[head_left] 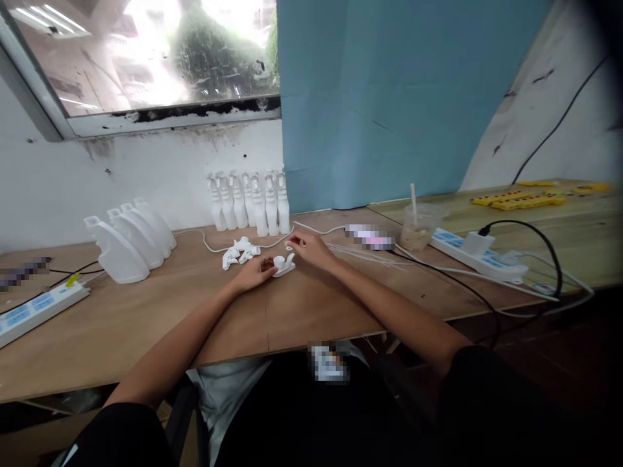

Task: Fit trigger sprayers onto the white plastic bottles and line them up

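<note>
My left hand is closed on a white trigger spray head, which lies on its side on the brown tabletop with its round cap facing up. Just above that cap, the fingers of my right hand pinch a small white ring. Right behind my left hand is a small pile of more white spray heads. Thin white dip tubes lie loose to the right of my right hand.
Several white bottles with spray heads stand against the wall. Several headless bottles stand at left. Power strips, cables, a plastic cup with a straw and a blurred phone-like object lie around. Yellow pieces sit far right.
</note>
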Motion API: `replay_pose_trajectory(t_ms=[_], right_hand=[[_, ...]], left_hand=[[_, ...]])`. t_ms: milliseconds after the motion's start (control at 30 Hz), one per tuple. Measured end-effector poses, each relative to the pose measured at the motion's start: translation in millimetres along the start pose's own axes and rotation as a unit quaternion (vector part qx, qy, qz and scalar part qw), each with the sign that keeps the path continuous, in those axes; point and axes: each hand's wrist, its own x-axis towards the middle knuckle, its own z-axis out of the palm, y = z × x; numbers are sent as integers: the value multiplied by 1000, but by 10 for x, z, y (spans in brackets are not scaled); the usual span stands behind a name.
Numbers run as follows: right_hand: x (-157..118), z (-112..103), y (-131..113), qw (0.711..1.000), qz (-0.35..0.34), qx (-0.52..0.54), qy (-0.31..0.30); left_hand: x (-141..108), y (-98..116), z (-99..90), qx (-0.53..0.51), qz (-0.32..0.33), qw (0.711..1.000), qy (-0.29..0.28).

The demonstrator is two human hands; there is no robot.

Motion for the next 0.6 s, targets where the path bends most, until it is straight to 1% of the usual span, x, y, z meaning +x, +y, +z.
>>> replay_pose_trajectory(t_ms=[100,167,267,433,533,600], right_hand=[[-27,53,-179,993,-106,28,-43],[-44,79,-248,986,-148,15,-69],[-76,85,-271,983,-164,5,-83],[-124,81,-205,979,-185,21,-87],[-130,111,-161,976,-196,48,-77],[-130,136,-142,978,-185,66,-67]], left_hand=[[-32,-44,-25,2,12,1000,-12],[-28,-73,-41,-2,21,1000,-21],[-10,-102,-55,-6,29,999,-26],[-8,-113,-50,-15,55,998,-35],[-30,-94,-47,-14,68,998,-7],[-52,-59,-54,6,78,997,21]])
